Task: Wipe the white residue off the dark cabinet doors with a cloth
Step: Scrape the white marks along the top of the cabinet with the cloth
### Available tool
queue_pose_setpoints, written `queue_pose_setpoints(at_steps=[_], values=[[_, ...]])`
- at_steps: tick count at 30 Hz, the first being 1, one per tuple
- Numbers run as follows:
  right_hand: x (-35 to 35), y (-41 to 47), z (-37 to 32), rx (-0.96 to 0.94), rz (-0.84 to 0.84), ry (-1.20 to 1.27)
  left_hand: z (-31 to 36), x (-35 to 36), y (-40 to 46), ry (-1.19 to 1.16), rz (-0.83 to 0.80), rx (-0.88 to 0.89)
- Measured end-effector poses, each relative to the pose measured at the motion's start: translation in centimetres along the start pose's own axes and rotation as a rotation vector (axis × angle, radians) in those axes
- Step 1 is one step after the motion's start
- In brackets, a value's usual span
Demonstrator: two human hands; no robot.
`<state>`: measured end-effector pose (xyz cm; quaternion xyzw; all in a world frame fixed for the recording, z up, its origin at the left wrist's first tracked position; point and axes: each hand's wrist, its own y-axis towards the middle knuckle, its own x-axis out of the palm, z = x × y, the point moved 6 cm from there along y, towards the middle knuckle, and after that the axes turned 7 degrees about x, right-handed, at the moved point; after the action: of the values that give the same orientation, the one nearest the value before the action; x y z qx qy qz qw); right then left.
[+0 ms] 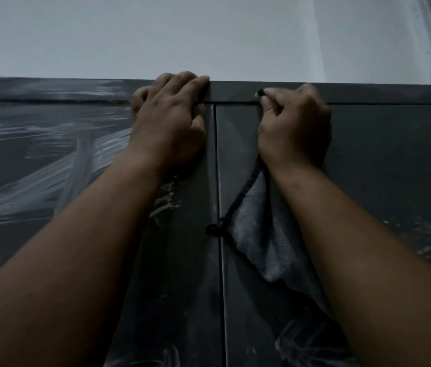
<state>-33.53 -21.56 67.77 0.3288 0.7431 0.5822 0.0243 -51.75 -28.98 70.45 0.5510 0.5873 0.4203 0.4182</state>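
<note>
Right hand (295, 125) is up at the top edge of the right cabinet door (394, 168), fingers curled tight; thumb + forefinger pinch a small dark knob-like thing (259, 93) at the seam under the top rail, can't tell exactly what it is. Same hand also grips the cloth (259, 234), a grey towel w/ dark corded edge, which hangs from under the palm down across the door, just right of the gap between doors. Left hand (170, 120) lies on the top corner of the left cabinet door (50, 154), fingers bent over the top rail, holding nothing that shows; seems to be bracing.

White residue (58, 165) is heavy on the left door: broad smears left of the left forearm, more streaks under the wrist. Right door's upper part looks mostly dark; faint specks at far right and scribbly marks low down by the right forearm.

Risks, as I judge them: the cloth is only bunched in the palm while the fingers are busy w/ the knob, so it could slip + drop. If the door swings or the knob gives, the left fingers at the top seam may get nipped. Also the hanging cloth could drag residue back onto the cleaner door.
</note>
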Motion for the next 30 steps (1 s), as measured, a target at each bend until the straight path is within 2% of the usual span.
queue_pose_setpoints(at_steps=[4,6,8,12,14,18,21,23,26,30], values=[[2.0,-3.7,-3.5,-0.204,-0.186,0.040,0.2,0.3,0.0,-0.024,-0.009,-0.016],[1.8,-4.7,-3.4,-0.237,-0.212,0.042,0.1,0.3,0.0,-0.028,-0.025,-0.016],[0.8,-4.3,-2.0,-0.191,-0.154,0.004,0.1,0.1,0.1,-0.029,-0.040,-0.012],[-1.6,-1.1,1.2,0.012,0.083,-0.109,0.1,-0.1,0.2,-0.001,-0.055,-0.004],[-1.6,0.3,1.4,0.072,0.116,-0.115,0.3,-0.1,0.3,-0.009,-0.053,-0.015],[0.8,1.1,-1.6,0.022,0.025,-0.094,0.6,0.0,0.2,-0.026,-0.034,-0.045],[2.9,-1.0,-4.4,-0.129,-0.158,-0.032,0.6,-0.1,0.1,-0.049,-0.056,-0.048],[2.8,-2.8,-4.9,-0.221,-0.222,-0.002,0.5,-0.3,0.2,-0.067,-0.089,-0.039],[1.6,-3.2,-3.6,-0.261,-0.225,-0.011,0.3,-0.3,0.2,-0.055,-0.100,-0.030],[-0.2,-0.6,-1.0,-0.106,-0.070,-0.092,0.3,-0.1,0.2,-0.053,-0.087,-0.036]])
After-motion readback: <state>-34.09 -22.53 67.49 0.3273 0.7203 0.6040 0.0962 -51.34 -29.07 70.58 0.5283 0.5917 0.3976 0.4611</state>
